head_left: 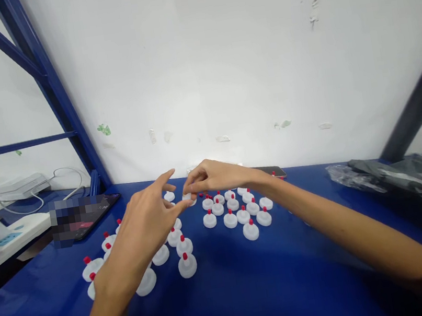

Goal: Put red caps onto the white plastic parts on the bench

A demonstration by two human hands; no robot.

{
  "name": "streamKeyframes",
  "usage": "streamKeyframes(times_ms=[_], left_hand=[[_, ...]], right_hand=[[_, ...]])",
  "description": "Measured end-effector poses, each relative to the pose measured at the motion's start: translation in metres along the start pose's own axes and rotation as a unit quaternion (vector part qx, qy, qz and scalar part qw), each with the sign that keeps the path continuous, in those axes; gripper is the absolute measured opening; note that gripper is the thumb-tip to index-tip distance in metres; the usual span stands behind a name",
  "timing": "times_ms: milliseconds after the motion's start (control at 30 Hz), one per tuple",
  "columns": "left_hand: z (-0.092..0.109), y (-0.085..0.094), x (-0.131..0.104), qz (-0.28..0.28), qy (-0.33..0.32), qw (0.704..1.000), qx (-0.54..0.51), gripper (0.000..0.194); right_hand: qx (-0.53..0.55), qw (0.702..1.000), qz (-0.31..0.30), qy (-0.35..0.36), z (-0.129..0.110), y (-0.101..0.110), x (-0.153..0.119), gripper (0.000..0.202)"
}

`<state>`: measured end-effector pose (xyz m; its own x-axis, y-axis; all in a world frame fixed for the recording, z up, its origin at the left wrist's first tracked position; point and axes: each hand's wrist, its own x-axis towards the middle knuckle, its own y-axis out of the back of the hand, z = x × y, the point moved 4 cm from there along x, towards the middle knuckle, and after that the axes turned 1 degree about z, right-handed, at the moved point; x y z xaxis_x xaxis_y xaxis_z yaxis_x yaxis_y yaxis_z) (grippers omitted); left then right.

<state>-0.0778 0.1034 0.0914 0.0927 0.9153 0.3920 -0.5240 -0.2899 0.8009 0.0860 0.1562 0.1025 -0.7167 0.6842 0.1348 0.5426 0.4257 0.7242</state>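
Note:
My right hand [206, 176] pinches a small white cap [189, 198] above the back middle of the blue table. Close to it, my left hand [150, 206] has its thumb at the cap's near side, with the fingers spread and raised. Several white round caps with red tips [187, 265] stand on the left, some hidden behind my left hand and forearm. To the right of my hands is a second group of such caps [251, 230]. A few small red pieces [206, 196] lie just behind that group.
A black phone [98, 214] lies at the left, near a white power strip [16, 237] with cables. Another phone [270, 171] rests by the wall. Clear plastic and grey cloth [404, 176] lie at the right. Blue frame posts [64, 106] rise at the left.

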Motion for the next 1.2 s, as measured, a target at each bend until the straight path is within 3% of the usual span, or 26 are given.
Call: streamKeyframes(times_ms=[133,333,467,633,800,967,1100,1200], left_hand=[[-0.014,0.004,0.001,0.003,0.015,0.994,0.107,0.044],[-0.033,-0.017,0.001,-0.084,-0.030,0.978,0.186,0.038],[-0.032,-0.026,0.001,-0.117,-0.051,0.976,0.178,0.033],[-0.031,-0.025,0.001,-0.121,-0.059,0.976,0.171,0.024],[-0.025,-0.016,0.003,-0.091,-0.065,0.976,0.184,0.024],[-0.005,-0.002,0.003,-0.014,-0.093,0.979,0.181,0.033],[0.009,0.008,-0.003,0.104,-0.130,0.983,0.074,0.038],[0.010,0.009,-0.004,0.107,-0.101,0.989,-0.002,0.051]], right_hand=[[-0.096,0.995,-0.009,-0.027,0.010,-0.017,0.004,0.022],[-0.205,0.977,-0.058,0.013,0.016,-0.045,0.008,0.026],[-0.212,0.976,-0.043,0.014,0.014,-0.039,0.007,0.023],[-0.217,0.975,0.040,0.004,0.007,-0.018,0.004,0.026],[-0.212,0.974,0.081,0.023,0.006,-0.014,0.003,0.022],[-0.169,0.980,0.081,0.066,0.003,-0.016,0.006,0.034],[-0.079,0.986,0.129,0.076,-0.001,-0.007,0.006,0.023],[0.013,0.990,0.129,0.059,0.000,0.000,0.004,0.028]])
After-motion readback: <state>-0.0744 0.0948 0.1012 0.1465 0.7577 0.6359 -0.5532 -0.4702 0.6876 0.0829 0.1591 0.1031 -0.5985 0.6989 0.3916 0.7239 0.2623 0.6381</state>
